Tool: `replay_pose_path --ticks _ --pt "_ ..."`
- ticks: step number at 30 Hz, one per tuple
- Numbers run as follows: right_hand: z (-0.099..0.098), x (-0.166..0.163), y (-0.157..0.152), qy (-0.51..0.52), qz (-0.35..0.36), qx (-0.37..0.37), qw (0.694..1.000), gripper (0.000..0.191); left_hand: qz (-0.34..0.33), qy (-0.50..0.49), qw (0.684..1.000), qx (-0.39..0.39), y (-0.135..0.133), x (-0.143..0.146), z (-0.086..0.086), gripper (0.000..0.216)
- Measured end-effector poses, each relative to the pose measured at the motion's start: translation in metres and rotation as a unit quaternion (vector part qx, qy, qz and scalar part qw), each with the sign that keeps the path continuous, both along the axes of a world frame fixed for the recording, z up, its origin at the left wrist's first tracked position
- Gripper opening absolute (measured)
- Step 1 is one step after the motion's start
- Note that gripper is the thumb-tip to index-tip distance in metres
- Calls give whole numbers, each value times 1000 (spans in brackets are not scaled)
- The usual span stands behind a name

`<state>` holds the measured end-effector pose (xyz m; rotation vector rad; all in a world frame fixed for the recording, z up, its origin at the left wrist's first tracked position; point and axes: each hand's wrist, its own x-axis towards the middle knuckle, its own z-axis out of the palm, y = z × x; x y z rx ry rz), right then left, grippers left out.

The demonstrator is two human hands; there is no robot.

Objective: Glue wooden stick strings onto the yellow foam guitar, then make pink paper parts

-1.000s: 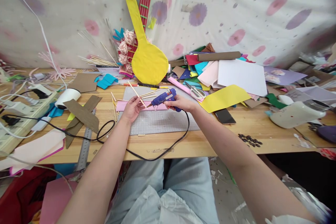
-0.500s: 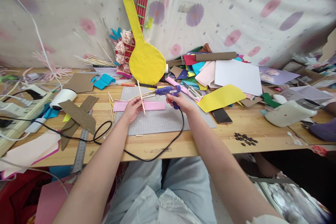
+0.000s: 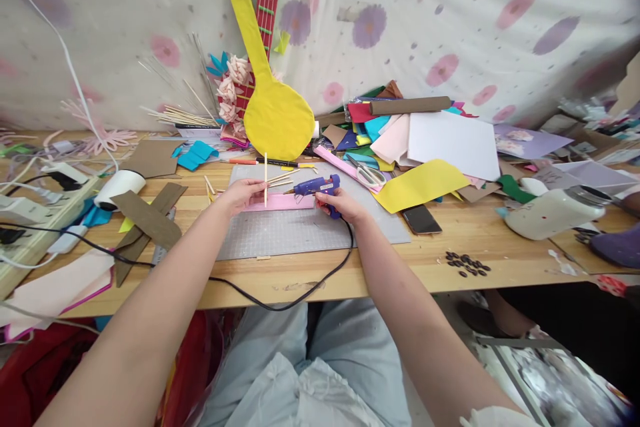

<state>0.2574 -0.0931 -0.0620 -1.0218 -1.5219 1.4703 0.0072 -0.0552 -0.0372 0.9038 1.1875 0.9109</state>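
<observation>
Between the fingertips of my left hand is a thin wooden stick, held almost upright. My right hand grips a blue glue gun by its handle, nozzle pointing left toward the stick but apart from it. Below both lies a pink strip, partly covered by my left hand, on the grey cutting mat. More loose sticks rest on the mat behind the hands. A black cord runs from the glue gun's handle across the table's front.
A yellow banjo-shaped piece leans at the back. Scissors, a yellow sheet and a phone lie on the right, near small dark pieces and a white bottle. Brown strips and a power strip are left.
My left hand has moved slightly left, and its stick is now more upright. The glue gun has shifted a little left and down, its nozzle now nearer the pink strip.
</observation>
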Motion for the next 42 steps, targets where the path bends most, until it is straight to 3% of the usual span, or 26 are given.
replay_pose_path --ticks 14,42 --pt "-5 -20 -1 -87 9 25 996 39 -7 -19 1000 -16 -1 9 1 5" --pt "-6 -23 0 -104 5 40 994 41 -35 -25 999 -20 -8 6 -3 7"
